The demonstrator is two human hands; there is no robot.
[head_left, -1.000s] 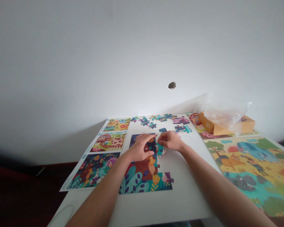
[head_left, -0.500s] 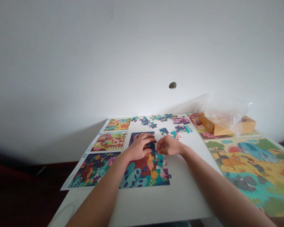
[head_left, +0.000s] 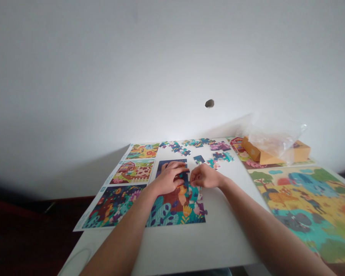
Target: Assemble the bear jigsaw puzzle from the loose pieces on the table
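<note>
A partly joined jigsaw puzzle (head_left: 172, 209) with dark blue, brown and teal pictures lies on the white table. My left hand (head_left: 172, 177) rests flat across its upper part, fingers spread to the right. At the puzzle's right edge is my right hand (head_left: 204, 177), its fingers curled together in a pinch; whatever they hold is hidden. Just beyond the right hand lie a loose dark puzzle piece (head_left: 199, 159) and some pink and teal pieces (head_left: 213, 164).
Several loose pieces (head_left: 199, 143) lie near the wall. A printed picture sheet (head_left: 132, 171) is on the left. On the right are a finished safari puzzle (head_left: 304, 203), an orange box (head_left: 300, 152) and a clear plastic bag (head_left: 276, 138). A hole (head_left: 209, 104) shows in the wall.
The joined puzzle has shifted slightly away from me, towards the wall. Both hands keep nearly the same place and pose.
</note>
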